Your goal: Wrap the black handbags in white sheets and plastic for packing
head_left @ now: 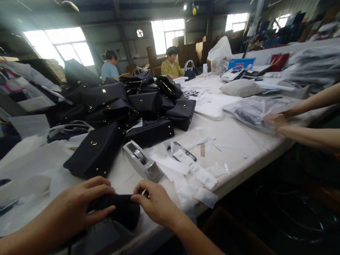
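Observation:
A small black handbag (pixel 125 213) lies at the near edge of the white table, between my two hands. My left hand (pixel 79 207) grips its left end, thumb in front and fingers over the top. At the bag's upper right corner, the thumb and index finger of my right hand (pixel 155 201) pinch the edge. What exactly the pinch holds there is too small to make out. Just beyond my hands stands a grey tape dispenser (pixel 142 161). To its left, a larger black handbag (pixel 94 151) with a gold clasp leans on the table.
A heap of black handbags (pixel 142 103) covers the table's far left. Clear plastic scraps (pixel 195 172) and a phone-like dark object (pixel 184 151) lie right of the dispenser. At right, a co-worker's hands (pixel 275 120) touch a plastic-wrapped package (pixel 250 111). Two people sit beyond the heap.

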